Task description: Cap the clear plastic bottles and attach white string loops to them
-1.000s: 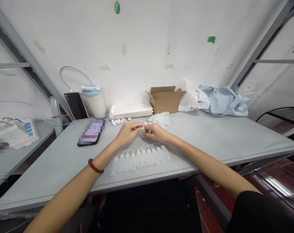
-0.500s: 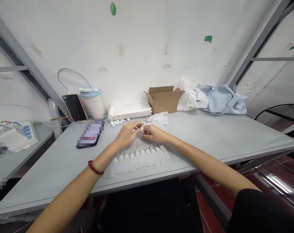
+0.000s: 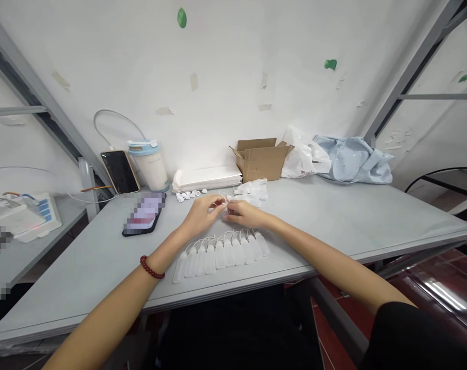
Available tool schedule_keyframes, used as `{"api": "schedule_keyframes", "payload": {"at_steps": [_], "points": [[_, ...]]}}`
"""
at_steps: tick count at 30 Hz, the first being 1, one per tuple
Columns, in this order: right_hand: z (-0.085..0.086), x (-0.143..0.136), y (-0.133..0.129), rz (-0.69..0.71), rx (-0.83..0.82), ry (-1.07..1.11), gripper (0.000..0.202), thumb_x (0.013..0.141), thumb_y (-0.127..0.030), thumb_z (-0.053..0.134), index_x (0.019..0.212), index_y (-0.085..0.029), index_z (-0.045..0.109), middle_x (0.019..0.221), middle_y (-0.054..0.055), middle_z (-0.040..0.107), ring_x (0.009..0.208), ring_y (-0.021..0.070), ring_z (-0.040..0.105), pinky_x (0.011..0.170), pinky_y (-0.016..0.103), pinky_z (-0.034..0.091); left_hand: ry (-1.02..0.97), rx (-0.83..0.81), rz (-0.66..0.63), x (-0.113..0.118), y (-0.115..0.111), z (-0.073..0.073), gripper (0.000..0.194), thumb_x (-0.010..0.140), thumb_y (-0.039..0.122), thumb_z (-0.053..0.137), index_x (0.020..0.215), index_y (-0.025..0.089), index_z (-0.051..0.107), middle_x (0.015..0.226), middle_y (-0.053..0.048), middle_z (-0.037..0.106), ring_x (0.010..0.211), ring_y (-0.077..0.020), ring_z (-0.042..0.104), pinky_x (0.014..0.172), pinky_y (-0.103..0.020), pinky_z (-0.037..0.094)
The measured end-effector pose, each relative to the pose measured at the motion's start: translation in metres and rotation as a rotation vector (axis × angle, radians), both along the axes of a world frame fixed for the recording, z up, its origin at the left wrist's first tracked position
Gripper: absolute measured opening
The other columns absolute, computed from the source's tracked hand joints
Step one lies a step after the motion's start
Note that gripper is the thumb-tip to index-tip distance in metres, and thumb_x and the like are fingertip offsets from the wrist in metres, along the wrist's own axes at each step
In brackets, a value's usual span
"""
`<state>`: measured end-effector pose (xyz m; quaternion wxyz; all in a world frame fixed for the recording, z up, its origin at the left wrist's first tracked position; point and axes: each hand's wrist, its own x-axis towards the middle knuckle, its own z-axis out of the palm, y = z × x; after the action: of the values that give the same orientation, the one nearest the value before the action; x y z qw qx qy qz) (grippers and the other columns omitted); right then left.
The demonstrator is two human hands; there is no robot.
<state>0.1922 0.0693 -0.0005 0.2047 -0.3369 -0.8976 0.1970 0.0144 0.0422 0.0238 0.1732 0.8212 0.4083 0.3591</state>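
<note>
My left hand [image 3: 204, 210] and my right hand [image 3: 247, 213] meet above the middle of the table, fingertips pinched together. Between them is a small translucent plastic bottle [image 3: 225, 209] with a white top, mostly covered by my fingers. Nearer to me lies a row of several translucent squeeze bottles [image 3: 220, 254], each with a thin tube bent over from its top. Just beyond my right hand is a loose pile of similar bottles [image 3: 254, 190]. Small white caps [image 3: 191, 195] are scattered behind my left hand.
Along the wall stand a blue-lidded cup [image 3: 150, 167], a stack of white paper [image 3: 206, 178], an open cardboard box [image 3: 262, 162], a white plastic bag [image 3: 305, 154] and a light-blue cloth bag [image 3: 351, 159]. One phone [image 3: 120, 172] leans upright; another phone [image 3: 144, 213] lies flat.
My fingers have shifted slightly around the small bottle, and its white top is more covered now. The view has tilted up a little. Other things stay in place.
</note>
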Motion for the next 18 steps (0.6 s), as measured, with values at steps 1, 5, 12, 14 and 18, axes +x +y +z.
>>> {"api": "schedule_keyframes", "payload": {"at_steps": [1, 5, 12, 14, 18], "points": [[0.0001, 0.0001, 0.0000, -0.006, 0.001, -0.005, 0.017, 0.084, -0.023, 0.055, 0.070, -0.016, 0.049, 0.073, 0.003, 0.050, 0.068, 0.0140, 0.045, 0.066, 0.027, 0.036, -0.012, -0.001, 0.025, 0.0001, 0.0006, -0.0008, 0.020, 0.082, 0.032, 0.050, 0.086, 0.017, 0.064, 0.091, -0.006, 0.068, 0.083, -0.0186, 0.062, 0.073, -0.029, 0.051], [0.0002, 0.0008, 0.0007, -0.013, 0.000, -0.008, 0.021, 0.085, -0.025, 0.054, 0.068, -0.016, 0.047, 0.072, 0.002, 0.050, 0.067, 0.0138, 0.044, 0.066, 0.027, 0.035, -0.036, -0.028, 0.065, -0.0007, 0.0042, -0.0040, 0.022, 0.081, 0.035, 0.051, 0.083, 0.018, 0.064, 0.088, -0.006, 0.068, 0.083, -0.0192, 0.062, 0.073, -0.029, 0.051], [0.0003, 0.0003, 0.0018, -0.023, -0.008, -0.016, 0.018, 0.081, -0.020, 0.058, 0.067, -0.015, 0.048, 0.070, 0.001, 0.049, 0.066, 0.0131, 0.043, 0.065, 0.026, 0.035, -0.096, -0.097, 0.013, -0.0031, 0.0072, -0.0045, 0.027, 0.078, 0.037, 0.053, 0.092, 0.016, 0.064, 0.096, -0.008, 0.069, 0.089, -0.0211, 0.064, 0.080, -0.034, 0.051], [0.0006, 0.0001, 0.0020, -0.024, -0.008, -0.013, 0.018, 0.080, -0.020, 0.059, 0.067, -0.015, 0.048, 0.071, 0.001, 0.049, 0.066, 0.0130, 0.043, 0.065, 0.026, 0.035, -0.075, -0.100, -0.001, -0.0035, 0.0071, -0.0047, 0.026, 0.080, 0.037, 0.053, 0.092, 0.017, 0.065, 0.097, -0.007, 0.069, 0.090, -0.0210, 0.063, 0.081, -0.034, 0.051], [0.0013, 0.0006, 0.0013, -0.017, -0.013, -0.011, 0.018, 0.081, -0.021, 0.058, 0.068, -0.016, 0.047, 0.071, 0.001, 0.049, 0.067, 0.0130, 0.044, 0.066, 0.026, 0.035, -0.048, -0.100, -0.017, -0.0040, 0.0069, -0.0042, 0.025, 0.081, 0.037, 0.052, 0.091, 0.018, 0.065, 0.095, -0.006, 0.069, 0.087, -0.0199, 0.063, 0.078, -0.032, 0.052]]}}
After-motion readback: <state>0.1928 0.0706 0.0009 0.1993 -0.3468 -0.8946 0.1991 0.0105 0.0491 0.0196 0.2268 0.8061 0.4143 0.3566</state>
